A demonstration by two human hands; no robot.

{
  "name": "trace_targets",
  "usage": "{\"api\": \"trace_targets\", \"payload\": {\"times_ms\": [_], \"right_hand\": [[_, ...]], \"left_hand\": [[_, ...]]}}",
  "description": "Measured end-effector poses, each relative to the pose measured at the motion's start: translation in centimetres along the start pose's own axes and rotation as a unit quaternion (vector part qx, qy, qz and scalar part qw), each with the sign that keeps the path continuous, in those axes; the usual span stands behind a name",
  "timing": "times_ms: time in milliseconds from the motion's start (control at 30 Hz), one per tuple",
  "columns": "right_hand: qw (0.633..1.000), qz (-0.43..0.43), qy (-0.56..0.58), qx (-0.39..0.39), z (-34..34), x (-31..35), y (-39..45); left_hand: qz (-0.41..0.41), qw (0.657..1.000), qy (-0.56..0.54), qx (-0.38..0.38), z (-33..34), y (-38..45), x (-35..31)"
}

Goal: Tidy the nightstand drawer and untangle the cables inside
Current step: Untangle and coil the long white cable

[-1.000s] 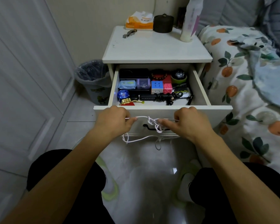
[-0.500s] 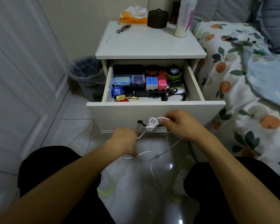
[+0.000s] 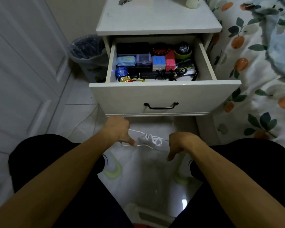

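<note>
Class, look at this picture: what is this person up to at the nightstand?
A seated person holds a tangled white cable between the left hand and right hand, low in front of the open drawer. The knot is not yet undone. A black cable lies bundled inside the drawer among boxes and cubes.

Left hand (image 3: pixel 118 130) and right hand (image 3: pixel 181 143) lowered, grips curled closed.

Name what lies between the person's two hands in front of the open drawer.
In the head view, a knotted white cable stretches between the left hand and right hand, over the floor.
</note>
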State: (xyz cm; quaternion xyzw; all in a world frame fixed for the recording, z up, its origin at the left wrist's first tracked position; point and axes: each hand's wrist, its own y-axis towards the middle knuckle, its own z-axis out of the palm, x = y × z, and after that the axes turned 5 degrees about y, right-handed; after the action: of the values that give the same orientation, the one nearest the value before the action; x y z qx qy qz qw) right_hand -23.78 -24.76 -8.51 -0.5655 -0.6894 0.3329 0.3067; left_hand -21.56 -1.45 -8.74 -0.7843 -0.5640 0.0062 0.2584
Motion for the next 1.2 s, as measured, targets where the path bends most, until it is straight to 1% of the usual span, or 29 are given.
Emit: {"api": "trace_targets", "payload": {"times_ms": [100, 167, 233, 300, 400, 433, 467, 500, 533, 567, 633, 667, 700, 767, 833, 867, 900, 967, 1033, 1067, 1100, 1133, 1200], "right_hand": [[0.998, 0.017, -0.06, -0.025, 1.1, 0.1, 0.7], [0.997, 0.02, -0.051, -0.059, 1.9, 0.1, 1.3], [0.997, 0.022, 0.002, -0.076, 2.4, 0.2, 1.9], [0.994, 0.014, 0.083, -0.071, 2.7, 0.5, 2.5], [0.969, -0.017, 0.231, -0.085, 2.9, 0.9, 3.2], [0.951, -0.032, 0.294, -0.092, 2.9, 1.0, 3.3], [0.924, -0.046, 0.365, -0.103, 2.8, 1.1, 3.2], [0.887, -0.056, 0.442, -0.123, 2.8, 1.2, 3.1], [0.839, -0.064, 0.52, -0.148, 2.7, 1.4, 2.9], [0.782, -0.065, 0.597, -0.166, 2.6, 1.6, 2.7], [0.671, -0.066, 0.721, -0.162, 2.1, 1.9, 2.2], [0.627, -0.07, 0.762, -0.148, 1.8, 2.0, 2.0], [0.598, -0.074, 0.786, -0.141, 1.4, 2.1, 1.8], [0.574, -0.079, 0.801, -0.148, 0.9, 2.1, 1.5], [0.554, -0.085, 0.813, -0.159, 0.7, 2.2, 1.4], [0.543, -0.088, 0.82, -0.16, 0.6, 2.2, 1.4], [0.532, -0.094, 0.827, -0.158, 0.5, 2.2, 1.4], [0.513, -0.101, 0.839, -0.151, 0.4, 2.2, 1.4], [0.512, -0.103, 0.839, -0.154, 0.2, 2.2, 1.3], [0.527, -0.101, 0.827, -0.167, 0.2, 2.1, 1.2], [0.561, -0.096, 0.799, -0.194, 0.1, 2.1, 1.1], [0.609, -0.09, 0.754, -0.229, 0.1, 1.9, 0.9], [0.716, -0.075, 0.627, -0.298, 0.3, 1.6, 0.7]], "left_hand": [[0.022, 1.0, 0.02, -0.001, 0.7, -0.1, -0.1], [0.031, 0.999, 0.032, 0.007, 1.0, -0.2, -0.5], [0.033, 0.998, 0.042, 0.012, 1.6, -0.2, -0.6], [0.029, 0.998, 0.043, 0.024, 2.2, -0.1, -0.6], [0.013, 0.999, 0.021, 0.031, 3.3, 0.1, -0.8], [0.007, 0.999, -0.009, 0.032, 3.7, 0.3, -0.9], [0.0, 0.998, -0.049, 0.031, 4.0, 0.4, -1.0], [-0.012, 0.995, -0.097, 0.036, 4.3, 0.6, -1.2], [-0.02, 0.989, -0.14, 0.039, 4.6, 0.7, -1.4], [-0.03, 0.979, -0.195, 0.045, 4.8, 0.9, -1.7], [-0.052, 0.946, -0.316, 0.045, 5.0, 1.3, -2.4], [-0.062, 0.924, -0.374, 0.039, 5.0, 1.4, -2.8], [-0.074, 0.9, -0.43, 0.029, 4.9, 1.5, -3.2], [-0.091, 0.844, -0.528, 0.013, 4.6, 1.7, -3.9], [-0.089, 0.79, -0.607, 0.019, 4.2, 1.9, -4.3], [-0.077, 0.773, -0.63, 0.025, 4.0, 2.0, -4.5], [-0.066, 0.764, -0.641, 0.035, 3.9, 2.0, -4.6], [-0.05, 0.759, -0.648, 0.049, 3.9, 1.8, -4.7], [-0.046, 0.77, -0.634, 0.049, 4.1, 1.6, -4.6], [-0.05, 0.774, -0.629, 0.045, 4.0, 1.6, -4.5], [-0.06, 0.772, -0.631, 0.039, 3.8, 1.5, -4.3], [-0.075, 0.765, -0.639, 0.032, 3.4, 1.5, -3.9], [-0.115, 0.739, -0.663, 0.009, 2.4, 1.3, -2.8]]}}
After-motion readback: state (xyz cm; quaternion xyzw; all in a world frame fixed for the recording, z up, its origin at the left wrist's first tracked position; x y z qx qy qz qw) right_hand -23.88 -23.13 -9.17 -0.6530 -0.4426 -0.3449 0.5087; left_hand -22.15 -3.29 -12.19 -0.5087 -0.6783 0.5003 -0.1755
